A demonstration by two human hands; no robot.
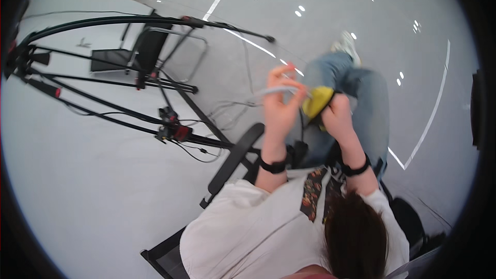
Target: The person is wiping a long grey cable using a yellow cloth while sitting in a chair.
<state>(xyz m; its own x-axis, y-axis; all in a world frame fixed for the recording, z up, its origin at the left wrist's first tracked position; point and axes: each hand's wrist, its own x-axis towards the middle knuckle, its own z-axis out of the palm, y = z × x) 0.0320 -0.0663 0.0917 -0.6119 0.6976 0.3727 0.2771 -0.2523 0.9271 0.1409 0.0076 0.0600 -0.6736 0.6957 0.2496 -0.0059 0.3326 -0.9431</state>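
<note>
In front of my lap, my right hand (340,114) is closed around the black edge of a yellow item (319,100), which looks soft, like a pouch; its exact kind is hard to tell. My left hand (284,95) is raised just left of it, blurred by motion. A pale cord or strip (273,90) runs across the left hand towards the yellow item, pinched between thumb and fingers. Some of the yellow item is hidden behind my right hand. Each wrist wears a black band.
Black tripod legs (116,19) with clamps stretch across the left. A black chair (151,42) stands beyond them. Loose cables (232,108) lie on the grey floor near my chair's armrest (236,159). White tape lines (428,124) mark the floor.
</note>
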